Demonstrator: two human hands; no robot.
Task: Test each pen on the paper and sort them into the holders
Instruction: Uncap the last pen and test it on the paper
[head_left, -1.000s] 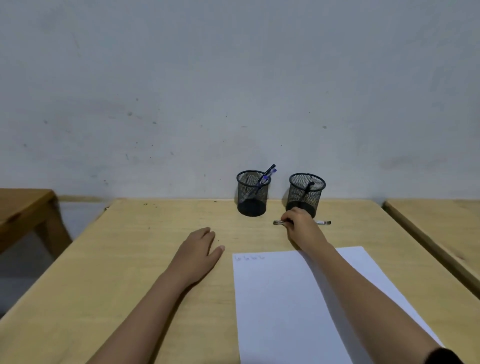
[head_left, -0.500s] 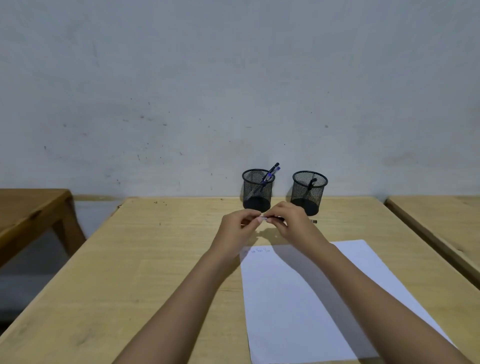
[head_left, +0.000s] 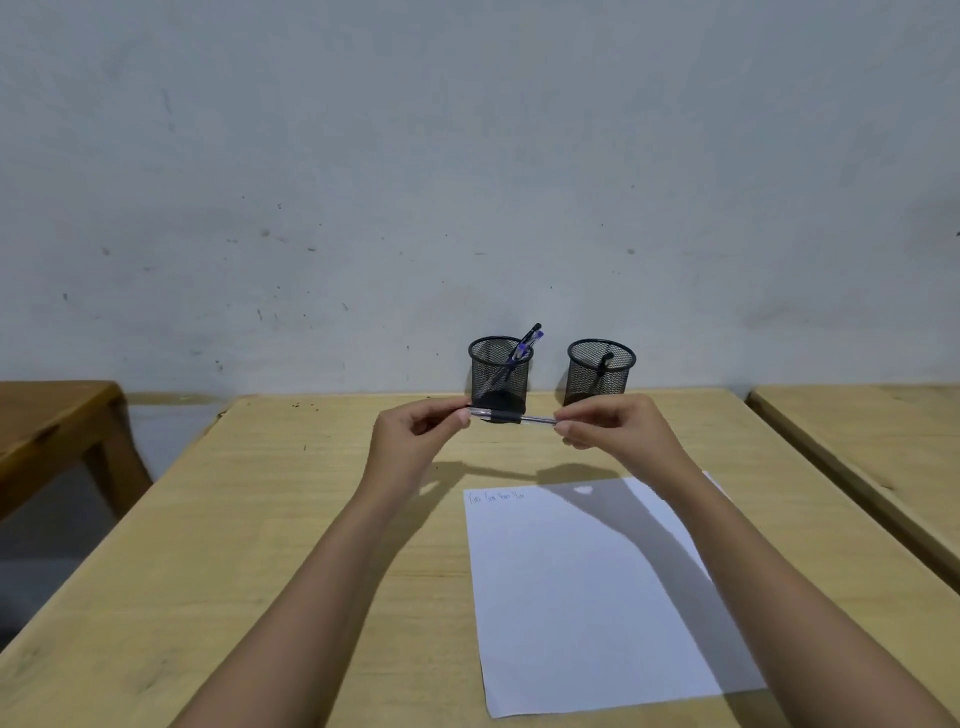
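1. Above the far half of the wooden table (head_left: 291, 545), at 12 o'clock from the paper (head_left: 587, 597), a pen (head_left: 511, 417) is held level in the air. It lies crosswise from 9 o'clock to 3 o'clock.
2. The left hand (head_left: 410, 441) pinches the pen's 9 o'clock end between thumb and curled fingertips.
3. The right hand (head_left: 618, 431) pinches the 3 o'clock end in the same way. The two hands are apart, and between them the pen shows a pale barrel with a dark band near its middle. Whether a cap is on, I cannot tell.
4. Just beyond the pen, at 12 o'clock near the wall, stand two black mesh holders, upright and apart from each other. The left holder (head_left: 498, 371) has blue and dark pens (head_left: 527, 345) that lean toward 1 o'clock and stick out over its rim. The right holder (head_left: 600, 371) has one dark pen (head_left: 602, 366), its top about level with the rim.
5. The white paper lies flat on the table at 6 o'clock from the hands, under the right forearm. Small scribbles (head_left: 496, 497) mark its 11 o'clock corner, and the shadows of the arms fall across its upper part.
6. A darker wooden table (head_left: 52, 415) stands off at 9 o'clock, and another pale table (head_left: 857, 431) lies at 3 o'clock.
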